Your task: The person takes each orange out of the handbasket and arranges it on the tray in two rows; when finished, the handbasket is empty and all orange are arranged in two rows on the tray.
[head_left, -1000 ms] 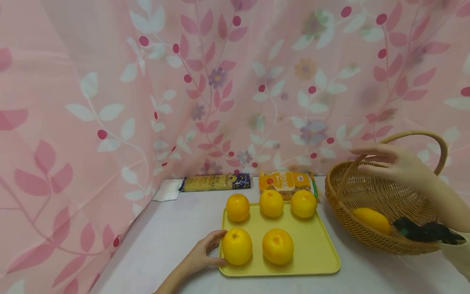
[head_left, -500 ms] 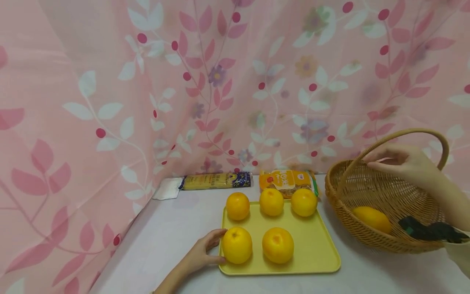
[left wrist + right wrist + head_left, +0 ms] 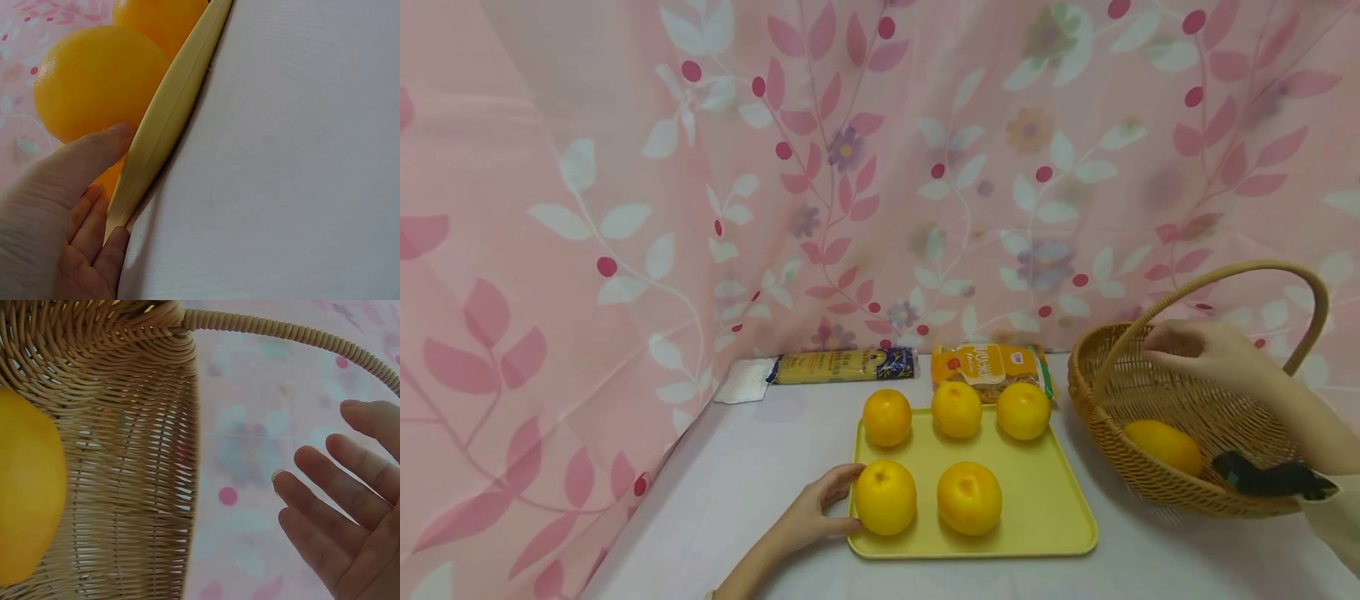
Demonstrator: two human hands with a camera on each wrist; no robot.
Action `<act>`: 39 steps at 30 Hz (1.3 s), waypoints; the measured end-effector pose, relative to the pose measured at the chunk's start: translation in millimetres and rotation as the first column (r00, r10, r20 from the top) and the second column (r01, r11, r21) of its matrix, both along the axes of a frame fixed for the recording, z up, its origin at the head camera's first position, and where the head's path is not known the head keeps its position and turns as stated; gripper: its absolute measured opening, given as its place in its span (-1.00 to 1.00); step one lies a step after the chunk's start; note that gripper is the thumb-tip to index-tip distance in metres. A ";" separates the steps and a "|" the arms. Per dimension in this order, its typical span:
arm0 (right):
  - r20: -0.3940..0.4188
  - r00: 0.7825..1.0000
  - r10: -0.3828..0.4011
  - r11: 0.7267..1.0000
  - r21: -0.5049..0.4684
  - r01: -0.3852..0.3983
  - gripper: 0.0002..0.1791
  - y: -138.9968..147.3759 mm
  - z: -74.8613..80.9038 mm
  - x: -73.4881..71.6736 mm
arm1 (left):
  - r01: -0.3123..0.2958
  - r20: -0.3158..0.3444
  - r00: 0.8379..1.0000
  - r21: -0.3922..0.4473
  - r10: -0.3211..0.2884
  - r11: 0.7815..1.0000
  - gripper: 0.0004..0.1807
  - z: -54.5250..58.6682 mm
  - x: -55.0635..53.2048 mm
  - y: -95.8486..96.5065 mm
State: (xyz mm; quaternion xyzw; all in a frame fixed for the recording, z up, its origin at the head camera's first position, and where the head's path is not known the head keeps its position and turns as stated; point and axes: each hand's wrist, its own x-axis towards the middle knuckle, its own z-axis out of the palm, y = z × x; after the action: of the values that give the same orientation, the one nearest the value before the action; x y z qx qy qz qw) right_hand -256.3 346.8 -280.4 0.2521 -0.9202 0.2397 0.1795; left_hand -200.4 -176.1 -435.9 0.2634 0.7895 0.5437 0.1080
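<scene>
In the head view my left hand (image 3: 816,512) lies at the left edge of a yellow tray (image 3: 1045,533), its fingertips right at the front left orange (image 3: 886,497). The left wrist view has the thumb straight along the tray's rim (image 3: 169,112), close to an orange (image 3: 94,81), with the other fingers lower down. My right hand (image 3: 1217,354) is raised over the wicker basket (image 3: 1097,417), below the arched handle (image 3: 1247,268). Its fingers are relaxed and hold nothing, as the right wrist view shows. A mango (image 3: 1165,446) lies inside the basket.
More oranges sit on the tray, three along the back and one front orange (image 3: 970,498). Behind it lie an orange food packet (image 3: 992,368), a noodle packet (image 3: 842,367) and a white tissue pack (image 3: 745,382). A dark wrist strap (image 3: 1262,477) shows near the right sleeve. A floral curtain closes the back.
My right hand has moved right and down, from beside the left part of the handle to over the basket, its fingers drawing closer together. The left hand stays at the front left orange.
</scene>
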 end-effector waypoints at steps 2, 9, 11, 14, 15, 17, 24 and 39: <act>0.013 1.000 0.002 1.000 0.008 -0.002 -0.90 -0.4 -3.3 0.1 | 0.000 0.001 1.000 -0.002 0.000 1.000 -0.25 0.1 -0.3 0.5; 0.109 0.993 -0.038 0.999 0.014 0.037 -0.91 1.1 -13.8 -1.6 | -0.002 -0.006 1.000 0.009 0.002 1.000 -0.26 -11.3 -5.3 -1.8; 0.140 0.989 -0.050 0.999 0.025 0.047 -0.90 2.9 -16.5 -3.0 | -0.005 -0.008 1.000 0.007 0.005 1.000 -0.27 -17.9 -8.4 -3.2; 0.200 0.979 -0.037 0.999 0.040 0.030 -0.86 6.5 -20.0 -3.9 | -0.012 -0.013 1.000 0.006 0.012 1.000 -0.26 -25.1 -12.2 -5.4; 0.217 0.976 -0.026 0.999 0.041 0.018 -0.85 7.4 -21.8 -4.2 | -0.012 -0.018 1.000 0.006 0.012 1.000 -0.26 -25.8 -12.8 -5.9; 0.240 0.971 0.018 0.999 0.041 -0.028 -0.85 8.7 -25.5 -6.2 | -0.014 -0.023 1.000 0.008 0.014 1.000 -0.26 -25.5 -13.1 -6.5; 0.321 0.946 0.044 0.994 0.078 -0.072 -0.71 5.6 -36.8 -19.8 | -0.008 -0.032 0.999 0.016 0.008 1.000 -0.26 -23.0 -13.4 -6.8; 0.852 0.522 -0.034 0.996 0.074 -0.057 -0.29 1.6 -48.6 -17.0 | 0.007 -0.007 1.000 0.014 -0.007 1.000 -0.27 1.6 -1.4 -0.6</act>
State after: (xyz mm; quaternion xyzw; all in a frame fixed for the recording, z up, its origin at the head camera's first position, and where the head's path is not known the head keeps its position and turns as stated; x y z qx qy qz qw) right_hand -273.3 348.3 -329.0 0.1168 -0.8987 0.2909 -0.3068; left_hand -201.8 -176.7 -434.3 0.2687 0.7853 0.5478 0.1055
